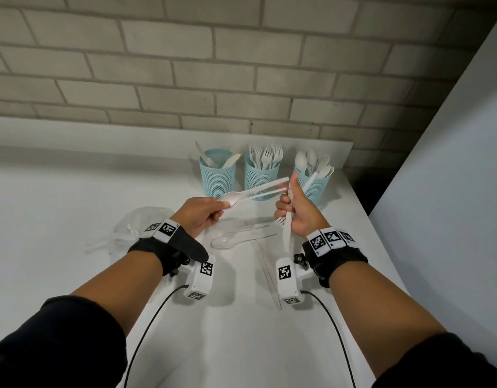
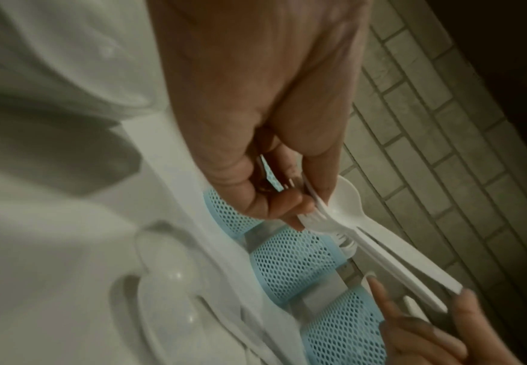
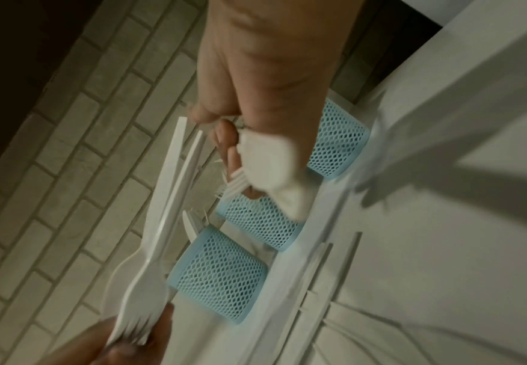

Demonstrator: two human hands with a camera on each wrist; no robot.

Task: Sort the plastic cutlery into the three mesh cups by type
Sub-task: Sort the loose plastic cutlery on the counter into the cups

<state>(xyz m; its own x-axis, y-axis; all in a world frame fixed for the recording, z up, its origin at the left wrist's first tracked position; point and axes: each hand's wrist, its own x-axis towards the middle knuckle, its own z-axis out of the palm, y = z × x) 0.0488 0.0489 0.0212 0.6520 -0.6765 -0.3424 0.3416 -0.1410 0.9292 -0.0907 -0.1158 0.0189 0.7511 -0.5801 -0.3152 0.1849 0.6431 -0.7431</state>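
**Cutlery sort: hands and holdings**

Forearms, sleeved in black, wear wrist cameras with black-and-white square markers; no readable brand or words.

White counter (image 1: 73, 191): carries all items.

Three blue mesh cups: knife cup (image 1: 217, 176), fork cup (image 1: 261, 179), spoon cup (image 1: 315, 186), in a row just beyond the hands.

Left hand (image 1: 204, 217): pinches the heads of a spoon and fork pair (image 1: 255, 191), whose handles point right towards the right hand (image 1: 297, 214), which clasps a knife and fork (image 1: 288, 222) held near upright.

Loose spoon (image 1: 223, 242): flat on the counter, between the wrists.

Judgement: right hand lies nearer the spoon cup.
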